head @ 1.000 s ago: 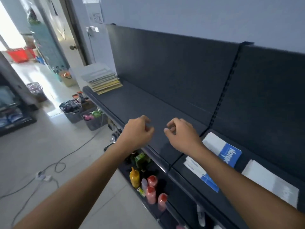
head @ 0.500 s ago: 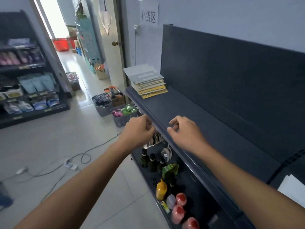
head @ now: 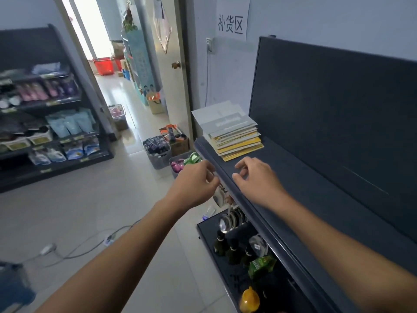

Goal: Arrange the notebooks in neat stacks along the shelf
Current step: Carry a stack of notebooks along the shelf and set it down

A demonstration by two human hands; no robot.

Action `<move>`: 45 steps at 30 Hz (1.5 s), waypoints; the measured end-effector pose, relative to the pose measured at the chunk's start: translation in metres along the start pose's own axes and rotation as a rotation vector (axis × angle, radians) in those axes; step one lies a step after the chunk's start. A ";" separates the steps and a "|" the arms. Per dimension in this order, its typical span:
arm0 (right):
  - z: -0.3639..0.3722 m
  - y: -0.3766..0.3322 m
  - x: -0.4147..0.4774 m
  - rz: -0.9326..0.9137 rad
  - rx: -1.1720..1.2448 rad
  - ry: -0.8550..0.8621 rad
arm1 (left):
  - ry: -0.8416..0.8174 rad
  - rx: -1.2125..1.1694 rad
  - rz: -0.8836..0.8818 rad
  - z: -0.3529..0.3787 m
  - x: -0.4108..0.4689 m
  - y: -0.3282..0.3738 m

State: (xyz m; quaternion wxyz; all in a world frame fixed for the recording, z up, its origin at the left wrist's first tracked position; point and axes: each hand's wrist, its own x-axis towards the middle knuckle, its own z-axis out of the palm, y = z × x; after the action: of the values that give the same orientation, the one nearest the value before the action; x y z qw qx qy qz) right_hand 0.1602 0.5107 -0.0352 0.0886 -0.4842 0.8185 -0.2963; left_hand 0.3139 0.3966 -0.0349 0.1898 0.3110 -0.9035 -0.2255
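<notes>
A stack of notebooks, grey on top and yellow-edged below, sits at the left end of the dark shelf. Its top covers lie askew. My left hand hovers in front of the shelf's front edge, fingers loosely curled, holding nothing. My right hand hangs over the front edge just short of the stack, fingers also loosely curled and empty. Both hands are apart from the notebooks.
Below the shelf a lower tier holds bottles, metal ladles and a yellow squeeze bottle. Grey bins of goods stand on the floor by the doorway. Cables trail across the tiles. Another stocked rack stands at the left.
The view has swung left along the shelf; the blue and white notebooks at the right have left the frame and the far stack is now close. Both hands stayed loosely curled and empty.
</notes>
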 end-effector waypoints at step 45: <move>0.097 0.002 0.287 0.782 -0.019 0.426 | -0.298 -0.005 0.695 0.008 0.417 -0.140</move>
State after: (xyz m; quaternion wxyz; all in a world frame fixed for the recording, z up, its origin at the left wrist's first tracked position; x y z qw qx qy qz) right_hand 0.0528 0.2297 -0.0741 0.0189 -0.0673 0.9428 -0.3258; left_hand 0.0707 0.0304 -0.0311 0.1224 -0.0507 -0.9723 -0.1926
